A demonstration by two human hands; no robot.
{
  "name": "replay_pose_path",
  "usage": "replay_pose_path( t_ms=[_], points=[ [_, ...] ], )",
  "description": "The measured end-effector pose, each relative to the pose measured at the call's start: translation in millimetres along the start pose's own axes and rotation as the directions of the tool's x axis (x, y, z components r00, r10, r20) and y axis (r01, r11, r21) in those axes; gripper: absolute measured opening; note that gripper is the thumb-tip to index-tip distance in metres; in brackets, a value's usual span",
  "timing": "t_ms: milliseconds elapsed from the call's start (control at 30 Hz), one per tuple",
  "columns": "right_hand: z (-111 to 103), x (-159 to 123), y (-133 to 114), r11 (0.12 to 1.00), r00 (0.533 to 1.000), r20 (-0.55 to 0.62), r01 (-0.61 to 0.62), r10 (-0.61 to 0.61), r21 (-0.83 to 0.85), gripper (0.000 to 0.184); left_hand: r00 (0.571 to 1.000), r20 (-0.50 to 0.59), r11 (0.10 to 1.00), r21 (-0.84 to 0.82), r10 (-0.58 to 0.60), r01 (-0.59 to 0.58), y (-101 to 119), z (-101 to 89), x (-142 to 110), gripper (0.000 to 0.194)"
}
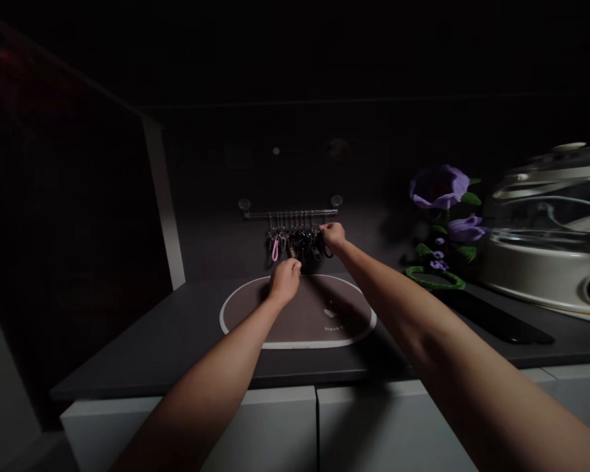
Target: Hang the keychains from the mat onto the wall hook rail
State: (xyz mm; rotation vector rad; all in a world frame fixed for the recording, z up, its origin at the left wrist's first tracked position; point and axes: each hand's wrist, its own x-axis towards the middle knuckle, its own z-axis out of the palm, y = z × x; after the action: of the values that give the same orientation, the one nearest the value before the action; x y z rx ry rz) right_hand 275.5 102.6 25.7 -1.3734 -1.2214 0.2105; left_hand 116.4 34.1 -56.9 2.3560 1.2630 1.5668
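Note:
A clear rail on the dark wall carries a row of hooks with several bunches of keys. A pink loop strap hangs at the left of the row. My left hand is closed just below the keys, at the lower end of a brownish key tag; what its fingers hold is hidden. Higher up, my right hand pinches at the right end of the row, by the last hook. A dark loop hangs just under it. The thing between those fingertips is too small to make out.
Below the keys, an oval brown mat with a white rim lies on the dark counter. To the right stand purple crocheted flowers, a flat black object and a cream appliance with a clear cover. White cabinets are underneath.

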Motion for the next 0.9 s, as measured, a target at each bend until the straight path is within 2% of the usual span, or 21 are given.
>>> replay_pose_path(
  t_ms=[233, 500, 733, 900],
  points=[
    [2, -2, 7, 0.999, 0.999, 0.037, 0.025, -0.027, 0.038, 0.023, 0.998, 0.057, 0.993, -0.111, -0.025, 0.031, 2, 0.1, -1, 0.018],
    [-16, -16, 6, 0.998, 0.994, 0.098, 0.032, -0.038, 0.060, 0.029, 0.983, 0.175, 0.969, -0.228, -0.053, 0.092, 0, 5.3, -4, 0.015],
    [-42, -52, 12, 0.988, 0.972, 0.231, 0.005, -0.041, 0.154, 0.017, 0.967, 0.252, 0.958, -0.273, -0.019, 0.090, 5, 4.6, -8, 0.014],
    [-66, -88, 30, 0.970, 0.914, 0.397, -0.163, 0.079, 0.183, 0.014, 0.944, 0.330, 0.965, -0.247, 0.001, 0.085, 9, 2.7, -12, 0.018]
  ],
)
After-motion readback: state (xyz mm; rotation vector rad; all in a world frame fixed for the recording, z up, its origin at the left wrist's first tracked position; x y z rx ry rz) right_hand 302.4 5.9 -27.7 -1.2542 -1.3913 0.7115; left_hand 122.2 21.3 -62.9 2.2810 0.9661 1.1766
